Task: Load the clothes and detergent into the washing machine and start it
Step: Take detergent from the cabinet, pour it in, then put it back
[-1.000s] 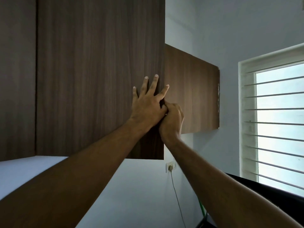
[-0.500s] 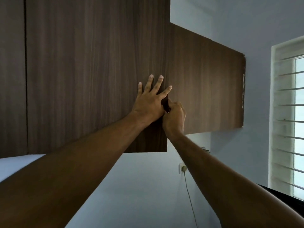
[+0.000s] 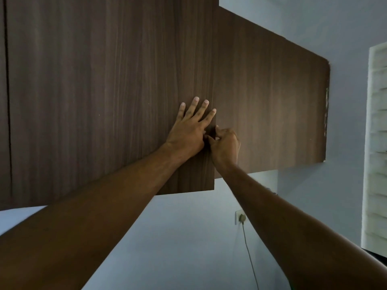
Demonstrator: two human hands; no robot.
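Note:
Neither the washing machine, the clothes nor the detergent is in view. I am looking up at a dark wood wall cabinet door. My left hand lies flat against the door near its right edge, with the fingers spread. My right hand is curled right beside it, its fingertips pinched on the door's right edge at mid height. What sits under those fingertips is hidden. The door's edge stands forward of the panel behind it.
A second dark wood cabinet panel continues to the right on the wall. Below it a wall socket has a plug with a cable hanging down. A white-framed window is at the right edge.
My view has swung so the window slid right and the right cabinet panel fills more of the frame. Both hands stay at the door's edge; the right hand's fingers have shifted slightly.

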